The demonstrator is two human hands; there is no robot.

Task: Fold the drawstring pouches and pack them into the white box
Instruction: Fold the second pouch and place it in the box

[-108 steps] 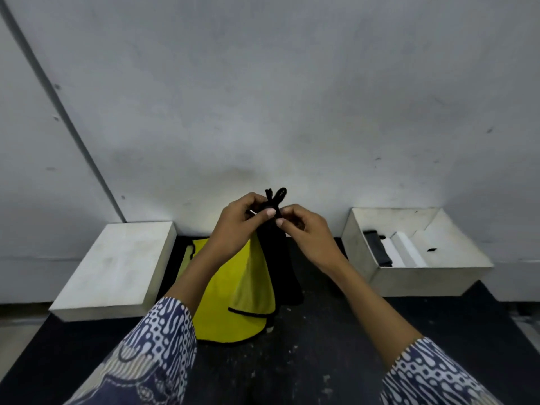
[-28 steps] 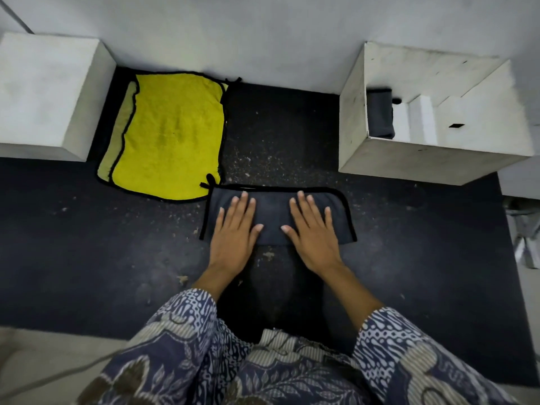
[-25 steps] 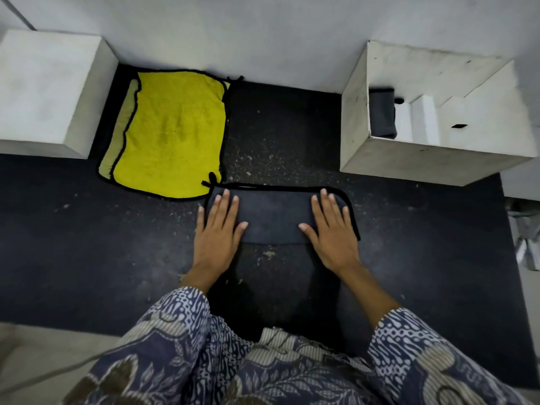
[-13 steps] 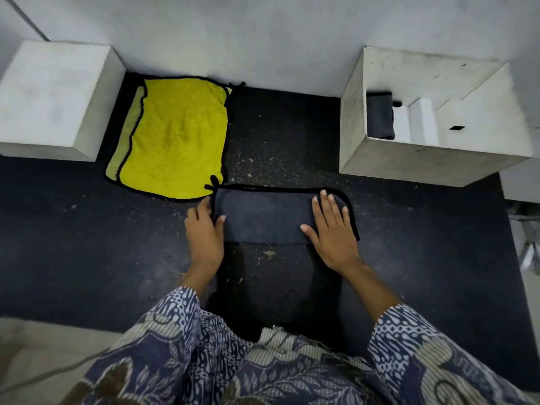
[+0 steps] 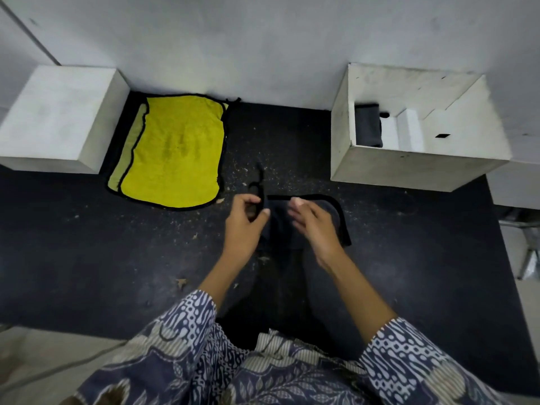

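A dark grey drawstring pouch with black trim lies on the black mat in front of me. My left hand pinches its left end near the black drawstring and lifts it over toward the right. My right hand hovers blurred over the pouch's middle with fingers relaxed. A yellow pouch lies flat at the back left. The open white box stands at the back right, with a folded dark pouch in its left end.
A closed white block stands at the back left beside the yellow pouch. A white wall runs along the back. White dividers sit inside the box. Crumbs litter the black mat.
My left hand has gone from lying flat on the dark pouch to pinching its left end and lifting it rightward. My right hand has come up off the pouch.
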